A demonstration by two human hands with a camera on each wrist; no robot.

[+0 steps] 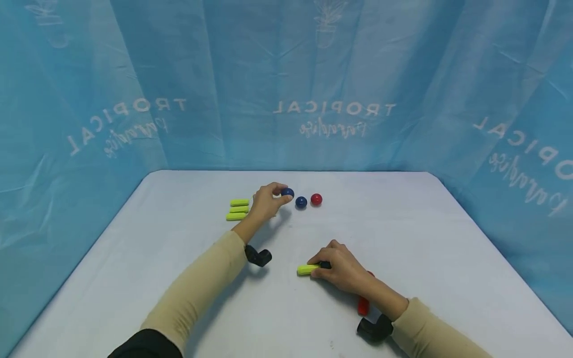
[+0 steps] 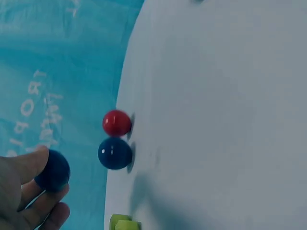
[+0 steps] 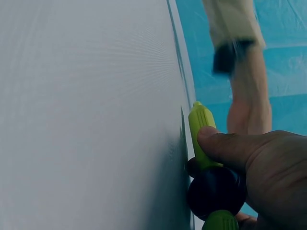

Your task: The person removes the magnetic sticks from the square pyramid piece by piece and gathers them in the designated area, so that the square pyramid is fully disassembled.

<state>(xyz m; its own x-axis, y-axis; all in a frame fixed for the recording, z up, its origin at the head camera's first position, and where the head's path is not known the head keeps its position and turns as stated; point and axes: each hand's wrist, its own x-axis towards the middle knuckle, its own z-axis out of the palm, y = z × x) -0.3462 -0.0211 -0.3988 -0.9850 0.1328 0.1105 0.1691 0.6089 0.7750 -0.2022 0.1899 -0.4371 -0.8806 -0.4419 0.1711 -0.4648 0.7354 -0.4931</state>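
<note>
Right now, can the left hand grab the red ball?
Probably not easily: the left hand holds a blue ball, and a second blue ball sits between it and the red ball.

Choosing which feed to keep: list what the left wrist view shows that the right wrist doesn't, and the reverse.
Left wrist only: red ball, blue ball beside it, another blue ball held by the left hand.
Right wrist only: the right hand gripping a yellow-green stick, a dark ball, a sleeve and a black wrist mount.
Both: white table, blue backdrop, yellow-green sticks.
</note>
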